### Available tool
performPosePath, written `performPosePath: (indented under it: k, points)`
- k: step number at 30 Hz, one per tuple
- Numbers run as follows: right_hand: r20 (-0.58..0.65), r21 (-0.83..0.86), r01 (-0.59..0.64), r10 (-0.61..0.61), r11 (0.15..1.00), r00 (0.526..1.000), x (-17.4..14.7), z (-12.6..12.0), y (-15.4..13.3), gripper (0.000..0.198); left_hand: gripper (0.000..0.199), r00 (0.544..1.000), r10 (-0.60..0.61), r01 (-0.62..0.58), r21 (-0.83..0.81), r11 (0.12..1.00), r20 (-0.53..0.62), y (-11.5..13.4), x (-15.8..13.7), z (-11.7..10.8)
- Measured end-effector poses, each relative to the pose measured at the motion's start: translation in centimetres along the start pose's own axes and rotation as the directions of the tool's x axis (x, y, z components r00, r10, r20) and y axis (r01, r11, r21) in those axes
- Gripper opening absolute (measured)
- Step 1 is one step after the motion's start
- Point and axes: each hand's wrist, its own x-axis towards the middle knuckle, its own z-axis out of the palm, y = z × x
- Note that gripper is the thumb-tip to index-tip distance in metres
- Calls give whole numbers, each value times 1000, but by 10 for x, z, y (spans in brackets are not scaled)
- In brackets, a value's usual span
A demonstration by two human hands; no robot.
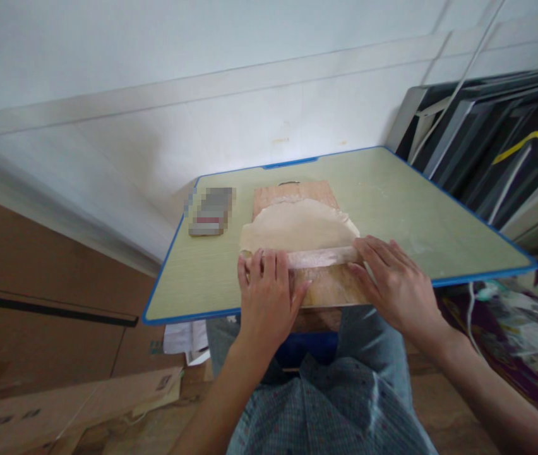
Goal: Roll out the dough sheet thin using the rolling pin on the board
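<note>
While one dough sheet (297,226) covers one board (292,190), left hand (269,291) and right hand (394,284) press flat, fingers spread, on one rolling pin (321,257).

Both bare forearms reach forward from the bottom of the view and converge a little toward the middle. The left hand (269,294) lies palm down, its fingers side by side and pointing away from the body, thumb spread out to the right. The right hand (392,284) is also palm down, angled inward, its fingers stretched flat toward the left and slightly fanned. Neither hand closes in a grip; the two hands are apart.
</note>
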Motion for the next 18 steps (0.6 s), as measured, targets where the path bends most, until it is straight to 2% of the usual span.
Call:
performPosePath:
  k: [6,10,13,18]
  points:
    - [8,17,-12,12,1000,1000,-4,-2,-2,36,55,1000,-3,3,13,1000,-8,3,-10,0]
    - [33,27,-12,11,1000,999,-2,-1,-1,37,66,1000,14,-14,-7,1000,-1,2,-12,1]
    - [56,47,-8,6,999,998,6,3,3,40,71,999,39,-39,-6,999,23,-3,-2,2]
    - [82,11,-11,10,1000,997,28,15,10,47,69,997,52,-52,-2,999,54,-13,32,6]
